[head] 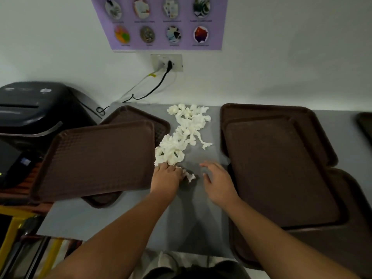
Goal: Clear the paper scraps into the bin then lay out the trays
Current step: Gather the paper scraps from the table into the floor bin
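My left hand (166,175) grips the near end of the white crumpled paper scraps (186,129), which stretch away from me. My right hand (218,183) hovers alongside, fingers spread, empty.

Paper scraps (185,133) on the table (124,218) between left tray stack (96,158) and right tray stack (277,168)

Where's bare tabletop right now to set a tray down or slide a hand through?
Bare grey table lies at the near edge below the left trays, plus a strip between the right tray stack and the far-right tray. The middle lane is crowded: paper scraps, left hand, right hand.
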The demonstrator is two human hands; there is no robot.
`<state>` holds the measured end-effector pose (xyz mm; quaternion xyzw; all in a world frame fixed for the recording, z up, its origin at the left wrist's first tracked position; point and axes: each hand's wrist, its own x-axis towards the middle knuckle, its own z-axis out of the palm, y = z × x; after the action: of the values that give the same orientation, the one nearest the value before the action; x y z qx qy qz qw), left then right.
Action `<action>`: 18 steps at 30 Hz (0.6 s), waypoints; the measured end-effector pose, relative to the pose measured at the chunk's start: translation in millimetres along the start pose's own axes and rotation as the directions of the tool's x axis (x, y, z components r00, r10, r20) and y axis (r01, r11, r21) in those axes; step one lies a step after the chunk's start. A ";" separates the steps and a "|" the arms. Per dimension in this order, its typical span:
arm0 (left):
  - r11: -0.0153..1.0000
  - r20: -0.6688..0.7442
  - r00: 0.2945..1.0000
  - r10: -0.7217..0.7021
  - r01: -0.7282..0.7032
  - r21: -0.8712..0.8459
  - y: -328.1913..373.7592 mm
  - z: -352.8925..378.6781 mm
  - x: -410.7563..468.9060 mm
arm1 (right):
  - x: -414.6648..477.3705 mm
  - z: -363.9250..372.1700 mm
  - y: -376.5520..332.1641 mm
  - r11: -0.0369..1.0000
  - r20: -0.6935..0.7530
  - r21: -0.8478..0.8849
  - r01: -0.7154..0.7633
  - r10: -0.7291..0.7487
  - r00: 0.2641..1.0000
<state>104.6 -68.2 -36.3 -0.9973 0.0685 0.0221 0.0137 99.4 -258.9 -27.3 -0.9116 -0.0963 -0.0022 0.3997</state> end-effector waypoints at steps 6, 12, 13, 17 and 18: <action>0.979 -0.095 0.994 -0.052 0.033 -0.199 -5.5 -3.0 15.2 | 8.5 3.7 -3.9 0.999 -0.042 0.032 -0.034 0.035 0.998; 0.731 -0.150 0.967 -0.205 0.050 -0.680 -23.3 -40.9 17.5 | 19.7 12.0 -14.5 0.997 -0.059 0.070 -0.019 0.023 0.998; 0.654 -0.108 0.961 -0.255 0.089 -0.751 -26.0 -50.1 17.5 | 22.0 14.3 -15.1 0.997 -0.059 0.067 -0.023 0.027 0.998; 0.493 0.012 0.936 -0.351 0.195 -0.848 -41.5 -61.1 20.5 | 30.6 26.7 -19.1 0.998 -0.011 0.041 -0.043 0.043 0.999; 0.547 -0.003 0.944 -0.331 0.190 -0.815 -44.7 -60.8 20.7 | 32.6 30.2 -21.1 0.999 0.001 0.034 -0.042 0.042 0.999</action>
<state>133.7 -28.6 24.6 -0.8917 -0.0971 -0.0299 -0.4410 125.5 -217.3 -29.9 -0.9065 -0.0771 0.0079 0.4150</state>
